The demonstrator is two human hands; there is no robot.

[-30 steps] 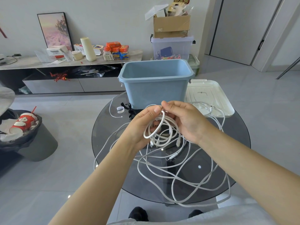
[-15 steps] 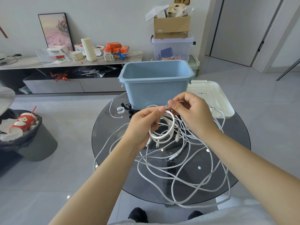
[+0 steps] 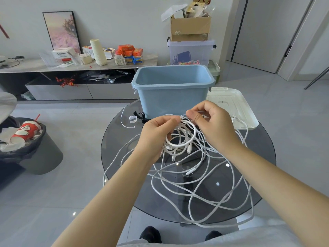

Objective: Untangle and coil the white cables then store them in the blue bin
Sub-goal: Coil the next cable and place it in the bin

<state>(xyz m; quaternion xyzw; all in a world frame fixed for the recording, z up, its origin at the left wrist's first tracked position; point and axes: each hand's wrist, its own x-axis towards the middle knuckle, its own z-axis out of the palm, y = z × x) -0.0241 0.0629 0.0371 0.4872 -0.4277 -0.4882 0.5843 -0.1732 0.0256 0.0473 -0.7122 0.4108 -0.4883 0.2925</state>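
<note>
While both hands pinch a coiled white cable (image 3: 181, 138) above the bench (image 3: 124, 157), left hand (image 3: 156, 134) and right hand (image 3: 211, 125) gripping, loose cables (image 3: 204, 189) trailing below, blue bin (image 3: 172, 91) behind

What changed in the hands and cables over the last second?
The right hand rose slightly toward the blue bin, now pinching a cable end above the coil. The left hand kept its grip on the coil. Loose cables, bin and lid stayed put.

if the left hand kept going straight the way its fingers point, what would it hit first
Probably the right hand: the left hand points toward it, fingertips nearly meeting over the cable coil. Depth is unclear.
</note>
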